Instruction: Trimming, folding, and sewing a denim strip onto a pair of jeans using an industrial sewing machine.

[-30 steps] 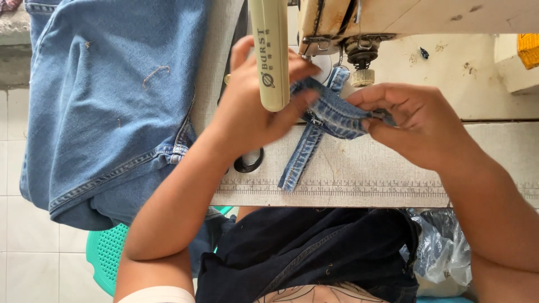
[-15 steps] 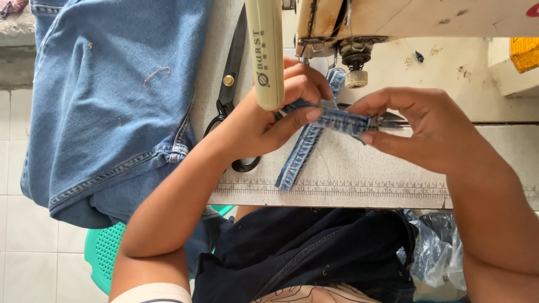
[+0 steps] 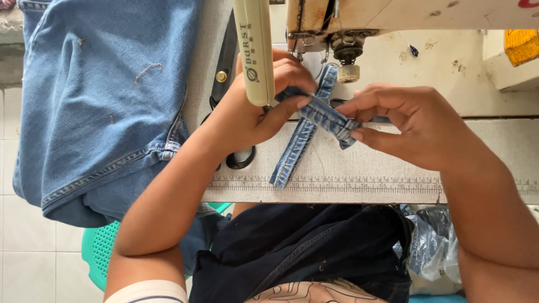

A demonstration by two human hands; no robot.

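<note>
Left hand (image 3: pixel 255 115) and right hand (image 3: pixel 412 126) each pinched one end of short denim strip (image 3: pixel 324 116) above tabletop (image 3: pixel 370 163), below sewing machine (image 3: pixel 348 33). Strip folded, not yet under needle; stitching judged undone.

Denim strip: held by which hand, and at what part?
Both. The left hand pinches one end of the folded denim strip and the right hand pinches the other, its long tail hanging onto the table.

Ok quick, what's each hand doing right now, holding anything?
Left hand: closed, pinching one end of the short denim strip.
Right hand: closed, pinching the strip's other end.
</note>
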